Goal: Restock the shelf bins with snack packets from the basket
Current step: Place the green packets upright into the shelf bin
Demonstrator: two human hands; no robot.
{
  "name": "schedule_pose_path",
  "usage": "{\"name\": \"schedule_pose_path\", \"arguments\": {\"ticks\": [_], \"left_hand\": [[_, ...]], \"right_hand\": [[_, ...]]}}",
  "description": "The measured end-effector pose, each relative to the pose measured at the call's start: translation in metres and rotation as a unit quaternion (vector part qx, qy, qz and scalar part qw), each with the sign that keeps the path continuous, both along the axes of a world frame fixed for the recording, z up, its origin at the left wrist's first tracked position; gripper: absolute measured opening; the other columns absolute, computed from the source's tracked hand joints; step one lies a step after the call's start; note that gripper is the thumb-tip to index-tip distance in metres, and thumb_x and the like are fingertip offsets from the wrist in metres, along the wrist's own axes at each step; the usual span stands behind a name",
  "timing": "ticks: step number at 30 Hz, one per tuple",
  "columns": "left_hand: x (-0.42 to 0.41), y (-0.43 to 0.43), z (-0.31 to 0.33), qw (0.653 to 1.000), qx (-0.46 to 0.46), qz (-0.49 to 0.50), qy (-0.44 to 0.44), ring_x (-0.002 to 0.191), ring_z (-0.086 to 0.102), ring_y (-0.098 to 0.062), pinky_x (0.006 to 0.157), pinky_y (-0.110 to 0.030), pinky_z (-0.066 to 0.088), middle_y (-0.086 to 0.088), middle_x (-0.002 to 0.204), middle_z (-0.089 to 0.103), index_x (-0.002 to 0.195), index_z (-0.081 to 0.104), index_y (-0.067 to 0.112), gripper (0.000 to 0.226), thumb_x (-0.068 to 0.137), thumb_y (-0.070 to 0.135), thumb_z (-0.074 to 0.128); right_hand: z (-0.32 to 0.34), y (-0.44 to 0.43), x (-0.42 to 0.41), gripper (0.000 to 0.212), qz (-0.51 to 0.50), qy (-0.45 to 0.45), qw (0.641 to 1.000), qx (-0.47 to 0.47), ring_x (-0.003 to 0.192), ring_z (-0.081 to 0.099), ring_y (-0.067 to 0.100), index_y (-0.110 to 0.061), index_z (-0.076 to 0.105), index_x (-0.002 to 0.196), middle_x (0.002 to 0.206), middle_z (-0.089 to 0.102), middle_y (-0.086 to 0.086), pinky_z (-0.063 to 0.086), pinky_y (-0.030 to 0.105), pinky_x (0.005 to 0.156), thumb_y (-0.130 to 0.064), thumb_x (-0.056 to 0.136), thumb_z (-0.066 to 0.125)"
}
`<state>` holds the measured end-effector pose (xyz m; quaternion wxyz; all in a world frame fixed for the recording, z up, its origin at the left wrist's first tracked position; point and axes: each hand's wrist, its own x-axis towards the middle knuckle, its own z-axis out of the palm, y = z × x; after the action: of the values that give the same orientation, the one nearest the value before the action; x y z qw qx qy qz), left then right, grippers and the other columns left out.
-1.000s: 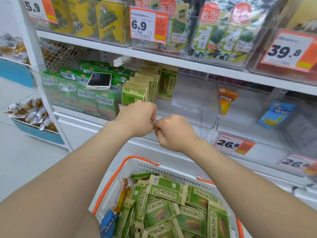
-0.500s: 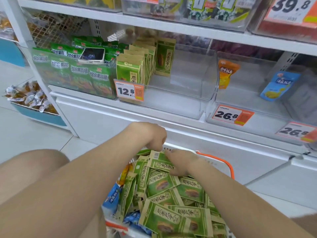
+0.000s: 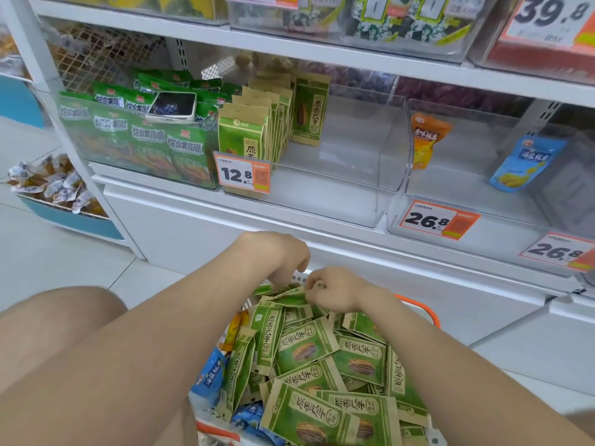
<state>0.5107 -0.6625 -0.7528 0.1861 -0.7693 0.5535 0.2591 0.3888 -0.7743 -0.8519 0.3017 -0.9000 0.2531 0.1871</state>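
My left hand (image 3: pixel 277 257) and right hand (image 3: pixel 336 292) sat together at the basket's (image 3: pixel 418 309) 12 o'clock end, curled fingers pinching a green packet (image 3: pixel 283 297) atop the heap; the clear bin (image 3: pixel 338 188) stood beyond, toward 12

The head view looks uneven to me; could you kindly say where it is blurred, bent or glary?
Head view: light is soft and even, shadows faint; the wide lens bends the shelf edge and swells the near forearms; the 39.8 price tag is smeared, the seed packets in the basket read sharply; the clear bin wall shows mild sheen.
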Motion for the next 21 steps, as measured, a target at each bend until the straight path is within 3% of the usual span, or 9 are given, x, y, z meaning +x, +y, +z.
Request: {"name": "schedule_pose_path", "arguments": {"ticks": [3,6,8,11,13,15,17,19,21], "left_hand": [[0.005,0.003,0.0,1.0,-0.001,0.013,0.018,0.118,0.061,-0.026,0.098,-0.042,0.054,0.0,0.135,0.06,0.144,0.051,0.025,0.078,0.078,0.025,0.091],[0.015,0.007,-0.005,0.994,-0.067,0.059,0.063,0.105,0.064,-0.024,0.093,-0.042,0.056,0.001,0.122,0.065,0.129,0.055,0.024,0.065,0.078,0.039,0.091],[0.023,0.011,-0.007,0.968,-0.1,0.142,0.18,0.097,0.072,-0.025,0.086,-0.043,0.062,-0.002,0.112,0.07,0.13,0.056,0.017,0.054,0.087,0.031,0.084],[0.026,0.016,-0.003,0.881,-0.153,0.264,0.361,0.098,0.077,-0.033,0.084,-0.049,0.064,-0.015,0.109,0.076,0.127,0.056,0.008,0.036,0.099,0.022,0.073],[0.023,0.017,0.003,0.823,-0.213,0.308,0.426,0.1,0.076,-0.033,0.089,-0.053,0.062,-0.014,0.11,0.077,0.127,0.058,0.009,0.028,0.108,0.03,0.057],[0.018,0.015,0.013,0.741,-0.294,0.344,0.496,0.096,0.075,-0.027,0.086,-0.049,0.062,-0.009,0.107,0.078,0.123,0.064,0.012,0.037,0.113,0.039,0.04],[0.01,0.012,0.022,0.66,-0.369,0.365,0.543,0.087,0.075,-0.019,0.081,-0.042,0.061,-0.004,0.101,0.079,0.118,0.068,0.014,0.042,0.114,0.039,0.035],[0.006,0.008,0.025,0.634,-0.411,0.372,0.539,0.084,0.074,-0.017,0.078,-0.037,0.06,-0.004,0.101,0.079,0.119,0.068,0.013,0.041,0.114,0.037,0.036],[0.005,0.006,0.025,0.633,-0.427,0.366,0.532,0.084,0.075,-0.015,0.073,-0.033,0.059,-0.005,0.102,0.079,0.12,0.068,0.012,0.04,0.114,0.036,0.037]], "right_hand": [[0.032,0.002,0.012,0.024,-0.05,-0.059,0.996,0.048,0.069,0.059,0.015,-0.022,0.073,0.079,0.071,0.064,-0.003,0.044,0.031,0.066,-0.037,0.093,0.061],[0.064,0.003,0.02,0.038,-0.09,-0.08,0.989,0.09,0.066,0.073,0.028,-0.007,0.077,0.08,0.068,0.072,0.009,0.058,0.04,0.066,-0.042,0.088,0.066],[0.082,0.004,0.019,0.047,-0.124,-0.096,0.983,0.1,0.064,0.076,0.028,-0.007,0.08,0.081,0.068,0.075,0.01,0.065,0.04,0.065,-0.052,0.087,0.068],[0.099,0.003,0.016,0.05,-0.174,-0.2,0.964,-0.003,0.051,0.071,0.022,-0.012,0.074,0.066,0.054,0.07,0.005,0.061,0.035,0.06,-0.056,0.087,0.061],[0.099,-0.001,0.016,0.039,-0.24,-0.332,0.911,-0.05,0.05,0.065,0.019,-0.017,0.071,0.066,0.051,0.065,-0.002,0.057,0.036,0.06,-0.05,0.083,0.056],[0.098,-0.003,0.018,0.029,-0.269,-0.445,0.854,-0.013,0.056,0.063,0.024,-0.018,0.072,0.075,0.058,0.069,0.001,0.054,0.039,0.058,-0.039,0.085,0.055],[0.099,-0.003,0.022,0.028,-0.255,-0.506,0.823,0.042,0.06,0.064,0.022,-0.016,0.072,0.082,0.068,0.073,0.005,0.053,0.041,0.06,-0.032,0.096,0.055],[0.102,-0.002,0.024,0.029,-0.241,-0.538,0.805,0.06,0.062,0.059,0.016,-0.017,0.071,0.083,0.067,0.069,0.001,0.048,0.037,0.059,-0.03,0.102,0.054],[0.104,-0.004,0.026,0.032,-0.24,-0.549,0.798,0.069,0.063,0.056,0.016,-0.017,0.069,0.081,0.066,0.065,0.002,0.046,0.039,0.06,-0.034,0.103,0.053]]}}
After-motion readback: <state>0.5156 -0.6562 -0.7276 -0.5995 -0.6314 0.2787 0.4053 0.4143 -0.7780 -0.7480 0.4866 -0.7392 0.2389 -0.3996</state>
